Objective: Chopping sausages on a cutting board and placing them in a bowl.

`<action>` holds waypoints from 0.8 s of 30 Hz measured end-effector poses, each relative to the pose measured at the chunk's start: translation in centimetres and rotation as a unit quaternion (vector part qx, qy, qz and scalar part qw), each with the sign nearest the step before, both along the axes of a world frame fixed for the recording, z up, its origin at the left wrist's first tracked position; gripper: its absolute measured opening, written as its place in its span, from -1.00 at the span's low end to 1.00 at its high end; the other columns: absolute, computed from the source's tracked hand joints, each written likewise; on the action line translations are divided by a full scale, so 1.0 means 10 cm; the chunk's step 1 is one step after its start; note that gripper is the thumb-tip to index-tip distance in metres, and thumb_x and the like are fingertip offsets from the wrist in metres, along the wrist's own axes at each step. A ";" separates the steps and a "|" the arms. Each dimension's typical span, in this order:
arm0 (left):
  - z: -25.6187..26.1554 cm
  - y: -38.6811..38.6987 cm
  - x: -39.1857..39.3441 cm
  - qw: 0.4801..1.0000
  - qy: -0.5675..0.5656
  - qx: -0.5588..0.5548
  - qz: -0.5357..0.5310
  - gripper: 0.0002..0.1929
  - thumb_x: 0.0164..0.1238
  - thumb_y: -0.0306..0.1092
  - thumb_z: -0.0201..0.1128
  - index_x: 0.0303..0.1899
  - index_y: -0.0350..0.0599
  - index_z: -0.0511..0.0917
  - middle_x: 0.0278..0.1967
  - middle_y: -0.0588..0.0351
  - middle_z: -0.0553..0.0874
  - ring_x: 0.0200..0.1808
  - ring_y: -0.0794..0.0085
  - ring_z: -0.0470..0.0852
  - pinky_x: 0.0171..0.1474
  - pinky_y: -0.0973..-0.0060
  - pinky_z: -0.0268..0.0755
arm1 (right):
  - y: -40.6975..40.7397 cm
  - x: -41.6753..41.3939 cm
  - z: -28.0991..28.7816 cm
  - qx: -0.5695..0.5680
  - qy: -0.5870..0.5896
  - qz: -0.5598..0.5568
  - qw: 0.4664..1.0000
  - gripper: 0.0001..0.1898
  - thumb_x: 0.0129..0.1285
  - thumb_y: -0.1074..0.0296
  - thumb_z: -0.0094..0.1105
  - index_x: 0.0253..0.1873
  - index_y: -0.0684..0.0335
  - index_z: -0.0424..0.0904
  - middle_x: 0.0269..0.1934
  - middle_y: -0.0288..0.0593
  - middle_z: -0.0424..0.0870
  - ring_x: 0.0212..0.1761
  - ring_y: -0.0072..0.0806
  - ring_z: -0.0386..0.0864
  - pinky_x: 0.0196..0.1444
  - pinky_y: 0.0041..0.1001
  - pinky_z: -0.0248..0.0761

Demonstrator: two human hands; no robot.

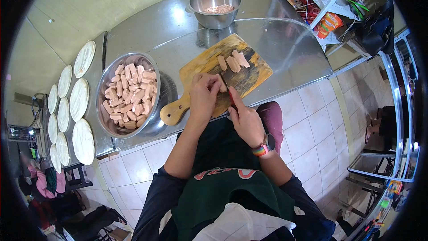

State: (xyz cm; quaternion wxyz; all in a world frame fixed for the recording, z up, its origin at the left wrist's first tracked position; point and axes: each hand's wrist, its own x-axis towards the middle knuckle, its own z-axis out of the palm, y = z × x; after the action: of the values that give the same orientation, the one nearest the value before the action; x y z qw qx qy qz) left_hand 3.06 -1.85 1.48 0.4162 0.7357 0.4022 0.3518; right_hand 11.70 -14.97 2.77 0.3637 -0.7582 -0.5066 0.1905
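My left hand [204, 90] pinches a piece of pink sausage-like meat [222, 84] over a wooden cutting board [200, 61] with a handle. In my right hand [245, 120] is a small knife [231, 95] with a red handle, its blade against that piece. Several cut pieces [233, 64] lie on the dark-stained part of the board. Left of the board, a large steel bowl [157, 73] holds many pink pieces. Behind the board stands a deeper steel pot [217, 22] with small crumbled bits inside.
Round pale flatbreads [79, 99] lie in rows on the steel table [143, 30] at the left. A white shelf rack [329, 5] with packets stands at the back right. The table's front edge runs close to my body. Other people are partly visible at both sides.
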 end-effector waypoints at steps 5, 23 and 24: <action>-0.02 -0.02 0.06 0.997 -0.002 0.078 -0.004 -0.85 0.20 -0.50 0.37 -0.20 -0.29 0.69 -0.25 -0.03 0.64 -0.34 0.20 0.68 -0.22 0.38 0.54 | -0.06 0.02 0.09 -0.074 -0.073 -0.037 0.994 -0.38 0.35 0.36 0.09 0.48 0.09 0.17 -0.39 0.27 0.63 -0.35 0.14 0.63 -0.30 -0.04 0.48; 0.02 -0.05 -0.01 0.977 0.107 0.179 -0.054 -0.88 0.28 -0.46 0.28 -0.20 -0.23 0.68 -0.16 -0.04 0.65 -0.19 0.06 0.70 -0.15 0.23 0.57 | -0.13 -0.03 0.09 -0.041 -0.029 -0.008 0.999 -0.39 0.37 0.37 0.07 0.49 0.09 0.15 -0.47 0.20 0.61 -0.41 0.13 0.60 -0.35 -0.05 0.44; 0.03 -0.04 -0.01 0.976 0.112 0.179 -0.058 -0.89 0.28 -0.46 0.27 -0.21 -0.23 0.68 -0.17 -0.04 0.65 -0.20 0.06 0.70 -0.16 0.23 0.57 | -0.12 -0.03 0.09 -0.042 -0.028 -0.009 0.999 -0.39 0.37 0.37 0.07 0.49 0.09 0.15 -0.47 0.20 0.61 -0.41 0.13 0.60 -0.35 -0.05 0.44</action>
State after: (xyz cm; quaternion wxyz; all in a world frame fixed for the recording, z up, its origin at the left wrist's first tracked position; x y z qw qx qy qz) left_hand 2.96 -2.28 1.77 0.2498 0.8551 0.3334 0.3086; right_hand 11.42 -16.20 3.72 0.3191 -0.7824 -0.5012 0.1865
